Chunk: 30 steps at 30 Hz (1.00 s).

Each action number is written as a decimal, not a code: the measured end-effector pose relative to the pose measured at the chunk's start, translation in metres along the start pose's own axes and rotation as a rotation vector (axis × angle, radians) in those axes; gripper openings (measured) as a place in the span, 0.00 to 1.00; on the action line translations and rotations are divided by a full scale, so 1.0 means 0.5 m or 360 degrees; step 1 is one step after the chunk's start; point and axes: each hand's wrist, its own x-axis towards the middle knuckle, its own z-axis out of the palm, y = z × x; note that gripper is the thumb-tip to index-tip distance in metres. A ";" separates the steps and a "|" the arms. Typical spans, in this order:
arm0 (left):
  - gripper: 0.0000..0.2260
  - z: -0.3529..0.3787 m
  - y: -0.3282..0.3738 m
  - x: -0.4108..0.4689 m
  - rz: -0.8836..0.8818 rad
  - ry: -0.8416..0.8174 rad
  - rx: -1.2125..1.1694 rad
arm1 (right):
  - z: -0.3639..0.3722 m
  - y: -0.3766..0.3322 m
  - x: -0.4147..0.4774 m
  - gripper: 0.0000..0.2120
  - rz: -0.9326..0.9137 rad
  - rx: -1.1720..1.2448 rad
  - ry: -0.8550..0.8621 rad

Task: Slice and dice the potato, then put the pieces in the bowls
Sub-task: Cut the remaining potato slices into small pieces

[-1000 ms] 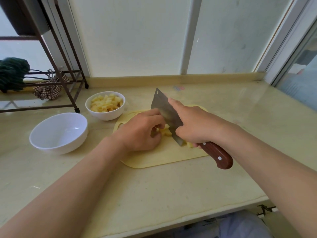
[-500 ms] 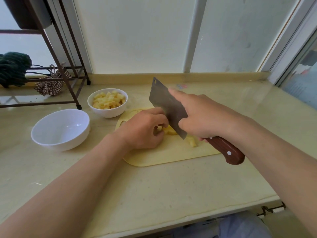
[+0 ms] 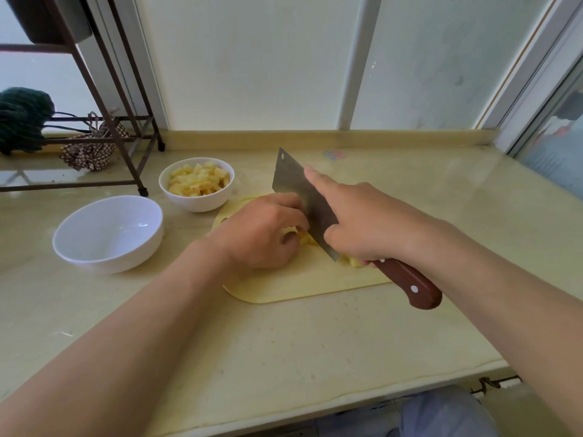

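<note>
left hand (image 3: 262, 234) grip pins potato (image 3: 305, 239) at board (image 3: 284, 288) centre for dicing; right hand (image 3: 362, 222) grip clamps cleaver (image 3: 293, 187), forefinger steadying blade.

1. A pale yellow polished stone counter (image 3: 284, 357) fills the foreground, with a low raised kerb of the same stone (image 3: 315, 138) along its back edge.
2. Frosted white window panes (image 3: 252, 58) rise behind it, split by a grey upright frame bar (image 3: 356, 58), and let in soft daylight.
3. A dark brown metal rack (image 3: 79, 185) stands at the left, near a dark green knitted bundle (image 3: 22, 118) and a brown checked cloth (image 3: 88, 152).
</note>
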 end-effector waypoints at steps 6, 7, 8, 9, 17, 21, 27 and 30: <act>0.14 0.001 0.001 0.001 0.0009 0.0030 0.0002 | 0.015 -0.007 0.003 0.49 -0.0033 -0.0078 -0.0045; 0.14 0.001 0.002 0.001 0.0006 0.0033 -0.0011 | 0.019 -0.007 0.006 0.49 -0.0038 -0.0103 -0.0064; 0.14 0.001 0.002 0.001 0.0007 0.0032 -0.0021 | 0.022 -0.007 0.007 0.49 -0.0037 -0.0119 -0.0073; 0.14 0.000 0.002 0.002 0.0005 0.0027 -0.0025 | 0.024 -0.006 0.009 0.49 -0.0035 -0.0120 -0.0074; 0.11 0.000 0.005 0.000 -0.0001 -0.0025 -0.0031 | 0.023 -0.005 0.024 0.49 0.0014 0.0101 -0.0059; 0.10 0.001 0.005 -0.001 -0.0008 -0.0010 0.0003 | 0.019 0.000 0.026 0.47 0.0044 0.0175 -0.0085; 0.08 0.007 -0.002 -0.003 -0.0014 0.0058 0.0017 | -0.008 0.042 0.004 0.42 0.0126 0.0532 -0.0071; 0.07 0.013 -0.006 -0.005 -0.0044 0.0065 0.0007 | -0.024 0.079 -0.004 0.42 0.0161 0.0808 0.0076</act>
